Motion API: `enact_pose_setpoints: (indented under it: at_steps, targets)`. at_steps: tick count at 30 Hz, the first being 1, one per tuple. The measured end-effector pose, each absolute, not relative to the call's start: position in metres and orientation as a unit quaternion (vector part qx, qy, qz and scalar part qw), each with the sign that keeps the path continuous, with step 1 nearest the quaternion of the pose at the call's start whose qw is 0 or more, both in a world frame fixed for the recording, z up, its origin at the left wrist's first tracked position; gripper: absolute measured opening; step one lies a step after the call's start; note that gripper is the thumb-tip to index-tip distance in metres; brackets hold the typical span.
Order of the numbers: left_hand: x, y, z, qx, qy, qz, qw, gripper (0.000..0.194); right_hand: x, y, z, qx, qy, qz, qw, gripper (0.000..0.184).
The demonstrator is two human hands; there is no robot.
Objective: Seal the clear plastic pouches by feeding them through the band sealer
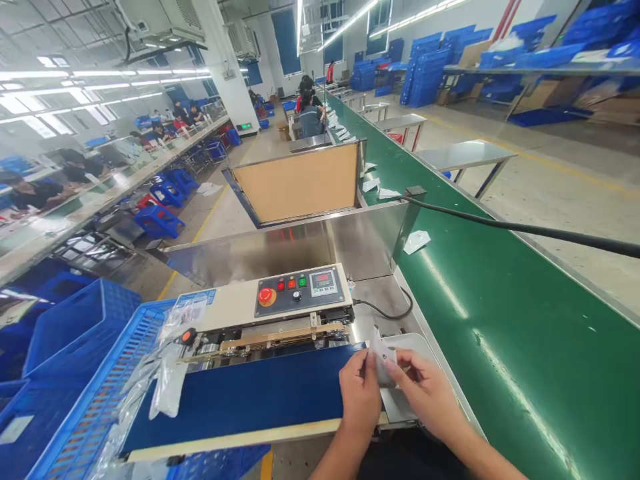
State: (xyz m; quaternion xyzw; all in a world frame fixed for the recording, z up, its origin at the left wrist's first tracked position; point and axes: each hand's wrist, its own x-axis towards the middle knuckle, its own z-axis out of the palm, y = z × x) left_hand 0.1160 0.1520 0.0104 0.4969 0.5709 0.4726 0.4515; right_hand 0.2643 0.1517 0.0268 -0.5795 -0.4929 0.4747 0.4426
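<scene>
One small white packet (383,348) is just below and right of centre in the frame, pinched between the fingers of two hands: the left hand (361,393) clamped on its left edge, the right hand (425,390) on its right. Close beneath, I see one pale tray (423,348). Leftward runs one blue belt (265,393), a clear bag (169,390) lying over its far left end. Above it, one control panel (300,292) carries one big red button, three small ones, one knob and one display. One green conveyor (510,320) fills the lower right.
</scene>
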Motion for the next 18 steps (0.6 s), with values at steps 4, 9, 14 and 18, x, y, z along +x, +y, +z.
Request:
enact_pose_setpoints:
  at_steps: [4,9,14,18]
  targets:
    - [0.113,0.145,0.000,0.471,0.578,0.465,0.478,0.058,0.268,0.141,0.016,-0.585,-0.436,0.513,0.453,0.065]
    - [0.107,0.153,-0.016,0.467,0.597,0.425,0.495,0.053,0.279,0.153,-0.004,-0.635,-0.393,0.524,0.411,0.057]
    - [0.068,0.187,-0.010,0.216,0.667,0.466,0.540,0.039,0.303,0.183,-0.010,-0.680,-0.192,0.517,0.482,0.056]
    - [0.034,0.172,0.002,0.303,0.639,0.385,0.593,0.041,0.336,0.195,0.004,-0.680,-0.296,0.491,0.458,0.052]
